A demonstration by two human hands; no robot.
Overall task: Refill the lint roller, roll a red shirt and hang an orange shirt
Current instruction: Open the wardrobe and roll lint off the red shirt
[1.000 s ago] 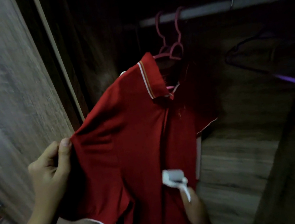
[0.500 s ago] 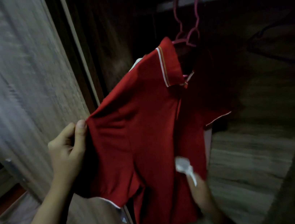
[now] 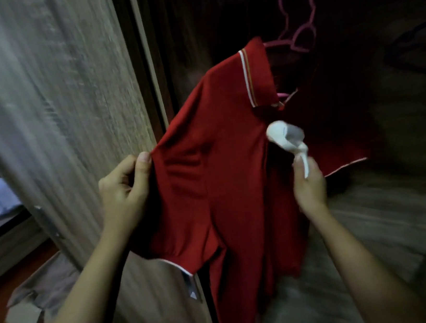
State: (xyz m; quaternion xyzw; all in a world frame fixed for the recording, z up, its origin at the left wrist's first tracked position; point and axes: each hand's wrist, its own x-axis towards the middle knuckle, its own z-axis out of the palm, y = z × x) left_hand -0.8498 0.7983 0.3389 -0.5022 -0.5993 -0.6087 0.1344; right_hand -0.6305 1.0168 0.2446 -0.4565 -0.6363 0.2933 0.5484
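At centre frame the red shirt [image 3: 215,166] hangs between both hands: left hand [image 3: 125,190] pinches its sleeve, right hand [image 3: 308,183] grips the lint roller [image 3: 283,136] against its chest.

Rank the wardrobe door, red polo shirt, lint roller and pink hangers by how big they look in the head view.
1. wardrobe door
2. red polo shirt
3. pink hangers and lint roller: about alike; the roller is nearer, so unranked.
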